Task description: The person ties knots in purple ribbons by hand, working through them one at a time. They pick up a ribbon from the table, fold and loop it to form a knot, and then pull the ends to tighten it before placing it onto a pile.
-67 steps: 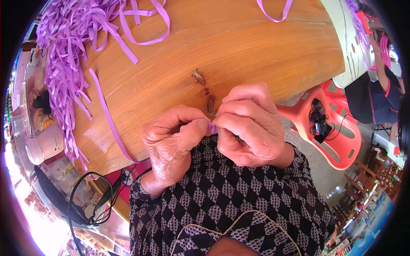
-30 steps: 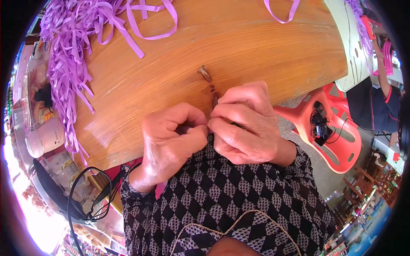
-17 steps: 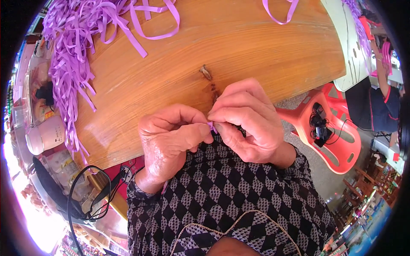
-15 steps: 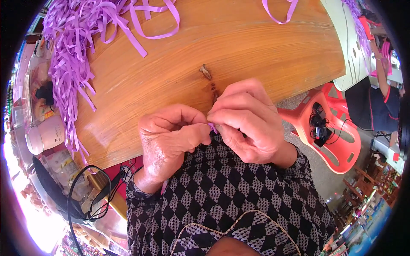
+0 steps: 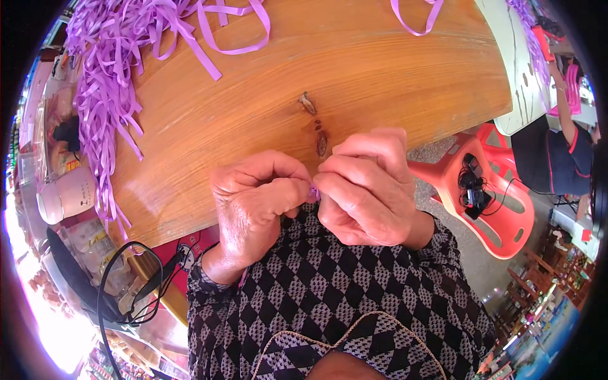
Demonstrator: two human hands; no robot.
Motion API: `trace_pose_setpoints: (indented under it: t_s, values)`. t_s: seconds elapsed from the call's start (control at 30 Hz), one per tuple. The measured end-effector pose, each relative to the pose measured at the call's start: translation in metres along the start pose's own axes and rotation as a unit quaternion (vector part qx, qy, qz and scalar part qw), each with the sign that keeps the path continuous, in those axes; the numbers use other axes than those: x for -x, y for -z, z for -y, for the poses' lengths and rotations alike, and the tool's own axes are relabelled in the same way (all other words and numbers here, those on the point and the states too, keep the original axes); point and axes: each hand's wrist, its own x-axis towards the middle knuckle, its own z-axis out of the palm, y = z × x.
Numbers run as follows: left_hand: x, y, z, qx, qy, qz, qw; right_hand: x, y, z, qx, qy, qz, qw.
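Just beyond my chest, at the table's near edge, both hands meet over a small bit of purple ribbon (image 5: 313, 194). Thumb and forefinger of my left hand (image 5: 256, 209) are pinched on it. My right hand (image 5: 367, 190) is closed too, its fingertips against the other side of the ribbon; most of what they grip is hidden behind the fingers. A large heap of purple ribbons (image 5: 111, 76) covers the far left of the wooden table (image 5: 392, 82) and hangs over its left edge. One ribbon loop (image 5: 246, 47) sticks out from the heap.
At the far edge lies another ribbon loop (image 5: 415, 31). To the right stands a coral plastic stool (image 5: 500, 234) with black cables and a small device (image 5: 474, 190) on it. Left of the table are a pale lidded container (image 5: 66, 195) and black cords (image 5: 136, 316). A person (image 5: 551, 152) is at far right.
My right hand has turned slightly, its fingers curling closer together over the ribbon. The hands have moved only a little, and the bit of purple between them shows less clearly.
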Motion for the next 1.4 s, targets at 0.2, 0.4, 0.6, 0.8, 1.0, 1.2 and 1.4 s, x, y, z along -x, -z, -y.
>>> trace_pose_setpoints:
  t_s: [0.2,0.4,0.6,0.8,1.0,1.2,1.4]
  values:
    - [0.003,0.001,0.003,0.083,0.02,0.009,0.996,0.0,0.003,-0.002,-0.048,-0.053,0.026,0.997]
    - [0.004,-0.001,-0.001,0.073,0.01,-0.001,0.997,0.0,0.003,-0.002,-0.046,-0.065,0.026,0.996]
    - [0.004,0.005,0.0,0.009,-0.005,0.025,1.0,0.0,0.003,-0.004,-0.049,-0.068,0.027,0.996]
    - [0.003,0.005,0.001,-0.002,0.017,0.037,0.999,0.001,-0.001,-0.004,-0.051,-0.061,0.019,0.997]
    - [0.002,0.002,0.003,-0.014,0.011,0.024,1.0,0.004,-0.002,-0.005,-0.016,-0.041,0.02,0.999]
    - [-0.001,0.003,0.007,-0.009,-0.006,0.019,1.0,0.005,-0.004,-0.003,0.002,-0.019,-0.005,1.0]
    - [-0.001,0.0,0.008,0.055,-0.015,0.004,0.998,0.007,-0.005,-0.003,-0.005,-0.025,-0.012,1.0]
